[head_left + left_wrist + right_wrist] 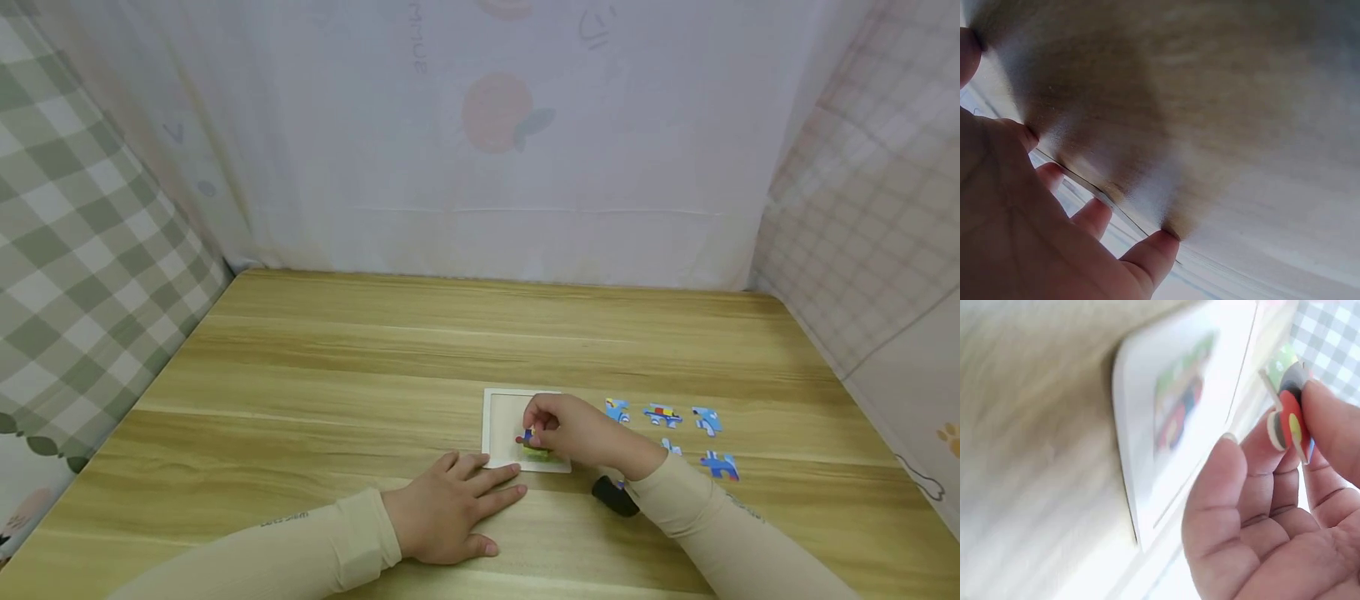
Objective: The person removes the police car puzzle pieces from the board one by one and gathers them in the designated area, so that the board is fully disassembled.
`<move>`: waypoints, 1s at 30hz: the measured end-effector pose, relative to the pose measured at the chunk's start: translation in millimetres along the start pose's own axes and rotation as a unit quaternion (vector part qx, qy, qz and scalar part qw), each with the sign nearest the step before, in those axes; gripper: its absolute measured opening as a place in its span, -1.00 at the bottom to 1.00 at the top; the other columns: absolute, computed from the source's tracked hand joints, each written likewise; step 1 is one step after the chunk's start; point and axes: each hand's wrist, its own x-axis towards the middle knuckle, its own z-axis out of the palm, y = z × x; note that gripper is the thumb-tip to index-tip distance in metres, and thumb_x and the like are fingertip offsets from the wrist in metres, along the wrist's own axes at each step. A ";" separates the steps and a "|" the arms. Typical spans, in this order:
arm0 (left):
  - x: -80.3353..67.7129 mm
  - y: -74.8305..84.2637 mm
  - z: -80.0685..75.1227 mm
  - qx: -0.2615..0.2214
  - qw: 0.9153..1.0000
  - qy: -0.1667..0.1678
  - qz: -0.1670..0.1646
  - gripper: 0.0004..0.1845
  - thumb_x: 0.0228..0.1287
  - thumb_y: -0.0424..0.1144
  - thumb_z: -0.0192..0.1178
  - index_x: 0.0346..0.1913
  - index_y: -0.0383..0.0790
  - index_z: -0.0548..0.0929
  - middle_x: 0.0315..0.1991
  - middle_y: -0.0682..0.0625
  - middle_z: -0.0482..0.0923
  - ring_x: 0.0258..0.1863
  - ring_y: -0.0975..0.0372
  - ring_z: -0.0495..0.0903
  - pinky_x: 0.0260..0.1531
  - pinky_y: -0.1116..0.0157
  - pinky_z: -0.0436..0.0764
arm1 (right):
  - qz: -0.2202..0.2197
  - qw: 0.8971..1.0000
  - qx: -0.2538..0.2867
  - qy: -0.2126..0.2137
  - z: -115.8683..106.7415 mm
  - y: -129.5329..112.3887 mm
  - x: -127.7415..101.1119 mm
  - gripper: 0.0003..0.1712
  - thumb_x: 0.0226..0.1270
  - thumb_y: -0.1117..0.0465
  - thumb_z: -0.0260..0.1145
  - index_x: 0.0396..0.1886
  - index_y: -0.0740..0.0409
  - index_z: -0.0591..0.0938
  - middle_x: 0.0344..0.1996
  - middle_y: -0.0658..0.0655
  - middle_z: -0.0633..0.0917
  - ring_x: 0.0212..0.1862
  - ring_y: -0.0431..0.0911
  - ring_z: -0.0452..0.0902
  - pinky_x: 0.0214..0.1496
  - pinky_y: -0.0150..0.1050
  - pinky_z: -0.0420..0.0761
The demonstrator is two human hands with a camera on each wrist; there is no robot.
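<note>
From the head view, the left hand (442, 517) lies flat, fingers spread, on the table (337, 367) near its front edge, fingertips at the white puzzle tray (502, 417), while the right hand (566, 429) pinches a colourful puzzle piece (534, 442) over the tray's front right part; blue loose pieces (663, 415) lie toward the table's right edge. The left wrist view shows straight fingers (1147, 256) pressing the wood (blurred). In the right wrist view, curled fingers (1329, 431) pinch the puzzle piece (1288, 415) beside the tray (1166, 425).
</note>
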 end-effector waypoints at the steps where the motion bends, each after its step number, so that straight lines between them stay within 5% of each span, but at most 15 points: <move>1: -0.1 0.0 0.1 -0.002 1.000 0.000 0.000 -0.32 0.24 0.32 -0.33 0.38 0.17 0.04 0.38 0.17 -0.02 0.25 0.15 0.12 0.04 0.17 0.25 | 0.000 1.000 0.000 0.005 -2.3 0.8 -1.4 -0.88 0.12 0.33 0.28 -0.43 0.07 0.50 -0.56 -0.03 0.47 -0.49 -0.18 0.36 -0.46 -0.35 0.39; 11: -0.4 0.0 -0.6 -0.019 1.000 -0.002 -0.004 -0.33 0.24 0.31 -0.31 0.38 0.17 0.05 0.38 0.17 -0.01 0.24 0.14 0.13 0.06 0.11 0.26 | 0.015 0.999 0.003 0.041 -28.2 11.7 -20.0 -0.92 0.13 0.29 0.28 -0.41 0.09 0.52 -0.50 0.00 0.51 -0.41 -0.13 0.40 -0.41 -0.31 0.44; 30: -1.2 0.2 -0.9 -0.018 1.000 -0.002 -0.006 -0.33 0.24 0.30 -0.30 0.38 0.16 0.04 0.38 0.18 -0.02 0.25 0.15 0.12 0.06 0.15 0.24 | 0.037 0.999 0.030 0.016 -78.5 44.2 -68.5 -0.90 0.20 0.30 0.21 -0.34 0.24 0.47 -0.48 0.08 0.53 -0.43 -0.17 0.44 -0.37 -0.27 0.51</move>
